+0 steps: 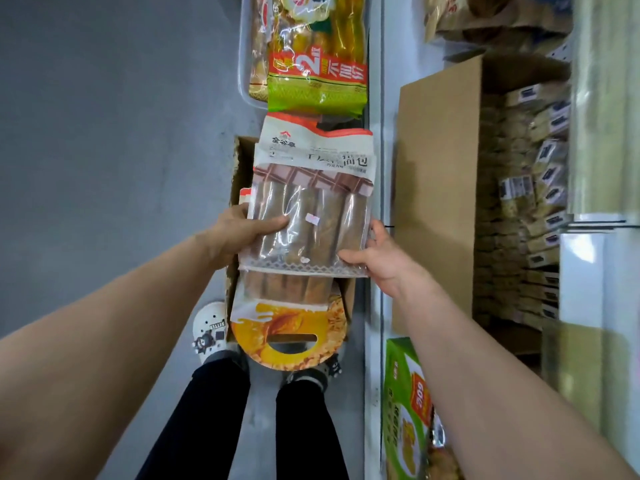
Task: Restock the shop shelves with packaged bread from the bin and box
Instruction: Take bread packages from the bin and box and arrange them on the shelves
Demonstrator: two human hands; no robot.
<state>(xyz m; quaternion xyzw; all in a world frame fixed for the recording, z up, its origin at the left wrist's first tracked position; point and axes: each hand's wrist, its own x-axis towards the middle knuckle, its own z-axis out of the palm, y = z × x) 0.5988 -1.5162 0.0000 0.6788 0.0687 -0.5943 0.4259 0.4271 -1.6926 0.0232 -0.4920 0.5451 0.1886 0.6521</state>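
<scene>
While packs lie in the cardboard box (238,174) at the person's feet and in the clear bin (243,74) at twelve o'clock, restocking looks well short of finished, though the shelves (375,150) at three o'clock already carry stock. Both hands grasp one chocolate bread pack (311,216) at centre, above the box: the left hand (242,230) curls round its nine o'clock edge, and the right hand (379,259) pinches the five o'clock corner.

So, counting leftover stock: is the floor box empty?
Not empty: a yellow-handled pack lies in the cardboard box, below the held bread pack.
</scene>
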